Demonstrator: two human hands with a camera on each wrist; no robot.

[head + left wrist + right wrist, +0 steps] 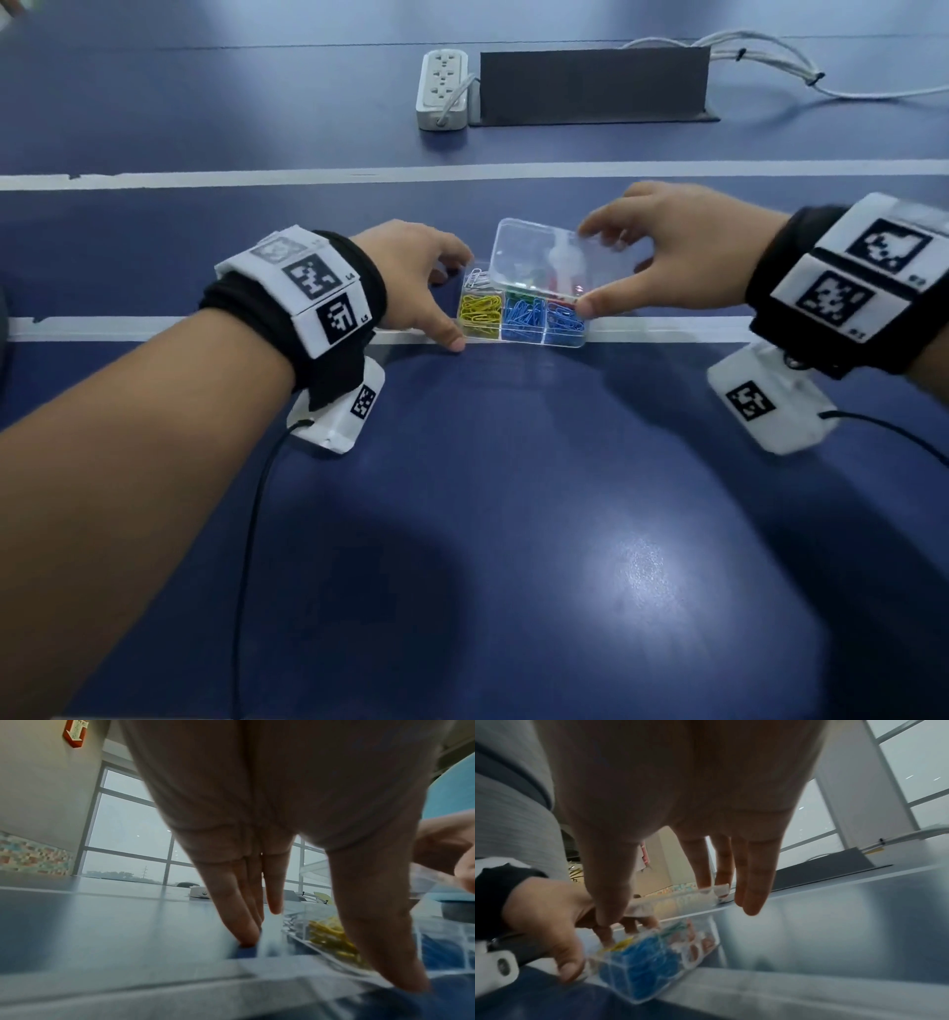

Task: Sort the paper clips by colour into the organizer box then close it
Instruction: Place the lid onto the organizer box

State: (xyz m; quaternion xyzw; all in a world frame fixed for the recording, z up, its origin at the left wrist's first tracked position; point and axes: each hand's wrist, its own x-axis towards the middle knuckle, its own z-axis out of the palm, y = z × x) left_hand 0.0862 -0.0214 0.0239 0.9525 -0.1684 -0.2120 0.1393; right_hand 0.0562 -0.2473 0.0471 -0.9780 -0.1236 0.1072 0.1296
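Observation:
A clear organizer box sits on the blue table, over a white tape line. Yellow clips, blue clips and silver clips lie in separate compartments; green and red ones show faintly under the lid. The clear lid is tilted, partly lowered over the back row. My right hand pinches the lid, thumb on its near edge and fingers on the far edge. With straight fingers my left hand brackets the left end of the box, its thumb at the front corner.
A white power strip and a dark grey panel stand at the back, with white cables running off to the right. A second tape line crosses the table farther back. Wrist cameras hang under both forearms.

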